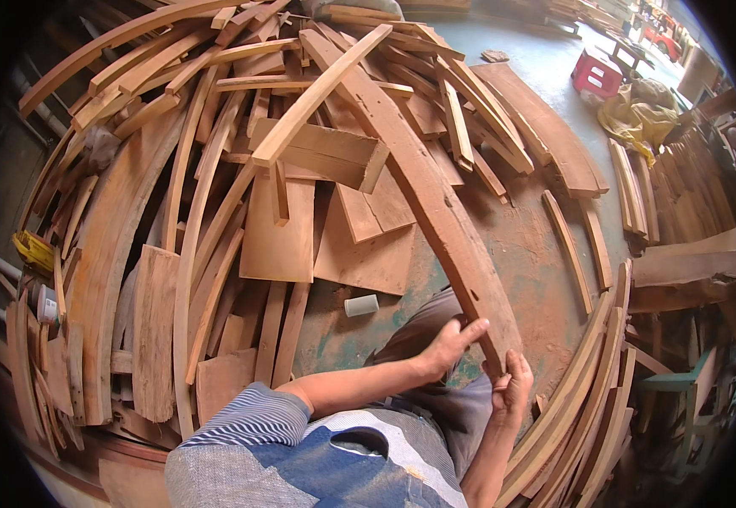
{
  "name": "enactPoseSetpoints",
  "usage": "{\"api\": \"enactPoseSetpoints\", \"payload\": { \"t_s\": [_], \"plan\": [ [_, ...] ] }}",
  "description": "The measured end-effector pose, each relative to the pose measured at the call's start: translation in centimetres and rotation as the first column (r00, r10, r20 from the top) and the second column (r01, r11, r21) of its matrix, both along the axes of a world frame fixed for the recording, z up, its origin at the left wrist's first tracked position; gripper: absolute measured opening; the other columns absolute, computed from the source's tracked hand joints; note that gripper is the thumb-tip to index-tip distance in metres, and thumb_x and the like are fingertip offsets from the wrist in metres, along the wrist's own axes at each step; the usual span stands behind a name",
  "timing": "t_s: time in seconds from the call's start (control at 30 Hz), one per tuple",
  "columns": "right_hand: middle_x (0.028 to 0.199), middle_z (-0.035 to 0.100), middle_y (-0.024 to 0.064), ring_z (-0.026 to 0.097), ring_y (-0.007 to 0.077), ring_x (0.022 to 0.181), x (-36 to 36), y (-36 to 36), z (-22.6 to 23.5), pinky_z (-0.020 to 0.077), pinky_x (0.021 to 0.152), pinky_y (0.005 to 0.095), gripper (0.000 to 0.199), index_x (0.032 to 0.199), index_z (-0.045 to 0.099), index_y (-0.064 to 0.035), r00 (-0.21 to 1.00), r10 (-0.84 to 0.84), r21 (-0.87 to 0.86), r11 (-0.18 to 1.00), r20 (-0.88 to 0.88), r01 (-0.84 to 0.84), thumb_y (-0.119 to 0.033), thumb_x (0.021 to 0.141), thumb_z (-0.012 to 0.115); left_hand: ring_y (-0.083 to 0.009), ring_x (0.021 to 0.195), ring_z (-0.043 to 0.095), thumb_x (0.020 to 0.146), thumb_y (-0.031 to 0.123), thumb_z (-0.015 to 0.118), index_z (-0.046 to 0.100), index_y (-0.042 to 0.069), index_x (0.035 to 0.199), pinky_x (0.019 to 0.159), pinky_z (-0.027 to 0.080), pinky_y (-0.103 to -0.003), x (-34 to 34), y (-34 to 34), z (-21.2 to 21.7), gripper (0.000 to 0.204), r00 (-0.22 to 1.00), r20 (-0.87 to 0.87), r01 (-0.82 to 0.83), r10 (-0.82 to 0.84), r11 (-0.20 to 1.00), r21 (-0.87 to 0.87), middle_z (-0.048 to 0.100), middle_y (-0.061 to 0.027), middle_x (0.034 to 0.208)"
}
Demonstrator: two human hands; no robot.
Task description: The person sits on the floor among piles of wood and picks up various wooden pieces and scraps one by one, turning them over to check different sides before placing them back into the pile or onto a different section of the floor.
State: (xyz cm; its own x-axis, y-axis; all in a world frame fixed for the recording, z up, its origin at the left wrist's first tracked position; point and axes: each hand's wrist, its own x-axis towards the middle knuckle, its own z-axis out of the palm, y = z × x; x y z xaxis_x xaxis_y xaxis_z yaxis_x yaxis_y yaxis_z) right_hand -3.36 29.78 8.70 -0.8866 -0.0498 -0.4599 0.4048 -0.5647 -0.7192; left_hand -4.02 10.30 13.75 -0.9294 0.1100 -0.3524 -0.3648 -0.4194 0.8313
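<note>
A: And there's the long brown beam (436,199), near end in both hands, far end up on the wood pile (279,229)!

B: How are the fingers set?

A: Left hand (448,349) at the beam's left edge, just short of the near end, thumb laid over the wood; the other fingers are hidden, so I can't tell their curl. Right hand (512,385) right on the near end, fingers bent snugly around it, barely open!

B: Anything over the beam?

A: A pale strip (326,93), slanting across near its far end!

B: And around it?

A: Left of the beam, a white cup (361,306) on its side! Right of it, a thin slat (567,254) on the dusty floor (529,224); farther right, a red stool (597,74) with a yellow sack (639,114) just beside. And right of the near end, a stack of curved strips (584,406)!
</note>
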Motion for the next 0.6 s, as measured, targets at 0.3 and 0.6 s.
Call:
{"api": "enactPoseSetpoints", "payload": {
  "t_s": [0.3,0.6],
  "plan": [
    [0.098,0.070,0.0178,0.069,0.0252,0.071,4.9,12.9,3.2,0.0572,0.059,0.0332,0.044,0.121,0.056,0.0076,0.976,-0.147,-0.042,0.987,0.162,0.156,-0.024,0.093,0.069,-0.0212,0.115,0.053,0.095,0.051,0.066,0.048,0.007,0.130,0.102,0.039,-0.039,-7.0,-8.9,0.2,0.059,0.947,-0.067,-0.303,0.314,0.943,0.141,0.053,-0.0054,0.121],
    [0.101,0.072,0.0123,0.071,0.0241,0.077,11.8,15.1,6.6,0.0602,0.062,0.0363,0.037,0.114,0.063,-0.0005,0.857,-0.466,0.209,0.881,0.218,0.425,-0.028,0.089,0.069,-0.0393,0.119,0.054,0.090,0.069,0.059,0.008,0.012,0.159,0.104,0.044,-0.054,-8.7,-8.4,-5.8,0.103,0.877,0.371,-0.467,0.304,0.717,0.518,0.043,-0.0155,0.137]
  ]
}}
